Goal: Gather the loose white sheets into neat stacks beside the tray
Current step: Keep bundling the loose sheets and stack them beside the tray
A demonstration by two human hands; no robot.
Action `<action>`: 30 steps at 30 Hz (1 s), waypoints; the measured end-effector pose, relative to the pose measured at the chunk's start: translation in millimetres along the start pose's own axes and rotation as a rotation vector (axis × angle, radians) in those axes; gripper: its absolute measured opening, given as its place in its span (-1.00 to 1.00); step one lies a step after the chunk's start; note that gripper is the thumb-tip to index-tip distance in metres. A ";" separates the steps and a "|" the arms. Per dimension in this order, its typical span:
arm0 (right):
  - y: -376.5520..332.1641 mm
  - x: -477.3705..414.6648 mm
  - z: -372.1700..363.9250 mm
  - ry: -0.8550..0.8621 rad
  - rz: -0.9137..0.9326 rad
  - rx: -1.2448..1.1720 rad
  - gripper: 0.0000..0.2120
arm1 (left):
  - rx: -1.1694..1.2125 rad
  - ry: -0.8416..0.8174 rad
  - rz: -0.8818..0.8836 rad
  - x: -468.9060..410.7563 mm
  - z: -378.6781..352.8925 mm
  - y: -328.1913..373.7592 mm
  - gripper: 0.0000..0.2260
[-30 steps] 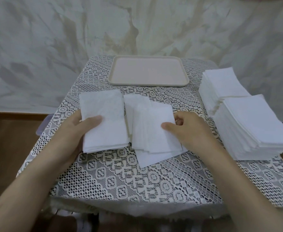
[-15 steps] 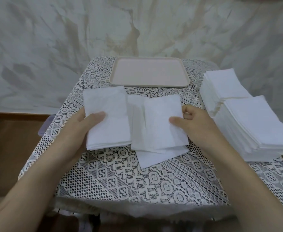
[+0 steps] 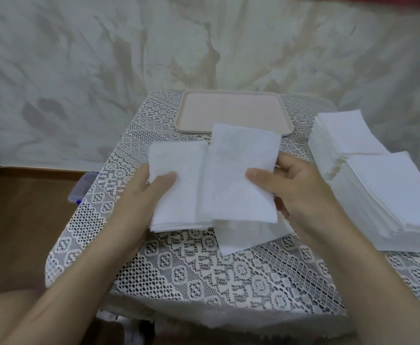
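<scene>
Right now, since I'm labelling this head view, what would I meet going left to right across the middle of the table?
plastic box → left hand → small stack in its grip → raised sheets → right hand holding them → tall stacks

Setting: domestic room, most likely a home; small table under a white lace tablecloth [image 3: 204, 275]; wood-look floor [image 3: 17, 220] at left; creased, stained white cloth backdrop [image 3: 79, 70] hung behind; clear plastic storage box [image 3: 83, 188] with blue latch on the floor; pale pink tray [image 3: 233, 108] on the table.
</scene>
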State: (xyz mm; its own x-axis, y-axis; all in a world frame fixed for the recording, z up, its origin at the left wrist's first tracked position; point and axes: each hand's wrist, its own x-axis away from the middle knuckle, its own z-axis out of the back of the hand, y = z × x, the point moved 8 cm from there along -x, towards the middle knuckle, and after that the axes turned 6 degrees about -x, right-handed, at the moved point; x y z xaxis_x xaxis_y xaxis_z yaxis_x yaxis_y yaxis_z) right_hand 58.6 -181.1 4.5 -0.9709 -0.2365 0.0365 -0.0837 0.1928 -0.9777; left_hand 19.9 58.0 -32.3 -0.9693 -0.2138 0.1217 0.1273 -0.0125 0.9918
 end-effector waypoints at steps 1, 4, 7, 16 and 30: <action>-0.3 2.1 -6.8 -0.012 0.018 0.061 -0.80 | -0.003 -0.018 -0.004 0.4 -4.8 -0.6 -0.74; 8.1 1.3 -27.5 -0.012 0.054 0.213 -0.85 | -0.012 -0.054 -0.030 3.8 -10.2 -0.2 -0.65; 14.1 -1.2 -39.7 -0.016 0.067 0.262 -0.86 | -0.004 -0.080 -0.038 4.7 -10.4 -0.7 -0.56; 26.8 -0.1 -37.5 -0.036 -0.179 -0.099 -0.80 | 0.031 -0.120 -0.032 2.3 -9.5 -2.5 -0.54; 23.8 -2.8 -42.4 0.032 -0.040 0.250 -0.85 | 0.029 -0.141 -0.031 2.0 -11.9 -2.1 -0.56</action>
State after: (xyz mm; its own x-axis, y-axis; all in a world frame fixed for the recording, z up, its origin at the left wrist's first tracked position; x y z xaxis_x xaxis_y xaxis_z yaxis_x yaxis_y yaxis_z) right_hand 49.8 -135.5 -10.1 -0.9749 -0.2079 0.0794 -0.0686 -0.0584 -0.9959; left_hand 20.2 46.0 -34.6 -0.9928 -0.0746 0.0935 0.0929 0.0114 0.9956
